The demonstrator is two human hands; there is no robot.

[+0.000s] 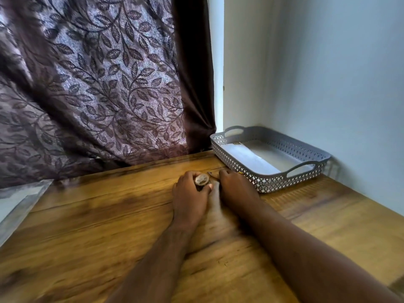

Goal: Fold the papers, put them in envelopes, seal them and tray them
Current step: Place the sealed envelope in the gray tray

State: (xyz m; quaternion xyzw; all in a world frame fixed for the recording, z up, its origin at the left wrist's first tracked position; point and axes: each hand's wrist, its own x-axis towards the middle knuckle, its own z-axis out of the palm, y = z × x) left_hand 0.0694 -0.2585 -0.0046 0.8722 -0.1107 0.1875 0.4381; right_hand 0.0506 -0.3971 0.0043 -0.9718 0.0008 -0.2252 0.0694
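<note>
Gripping a small round object (202, 179) with a pale top face and a dark body, the person's left hand (190, 191) rests at the centre of the frame on a wooden surface (109, 226), fingers and thumb curled round it. The blur hides what the object is. Just to its right, the right hand (236, 186) lies knuckles up with its fingers curled under. Its grip is narrow, but whether it holds anything cannot be told. A thin pointed tip (210, 172) shows between the two hands, too small and blurred to name. Both forearms run in from the lower edge of the frame.

Right of the hands, near the right hand's knuckles, a grey perforated tray (271, 177) with two cut-out handles stands in the corner of the surface against a pale wall (328, 73). Flat white sheets (247, 158) lie inside the tray; whether they are envelopes or papers cannot be told. More white paper (15, 204) lies at the left edge of the frame, well apart from the hands. A purple curtain (98, 84) with a leaf pattern fills the upper left and hangs down to the far edge of the surface.
</note>
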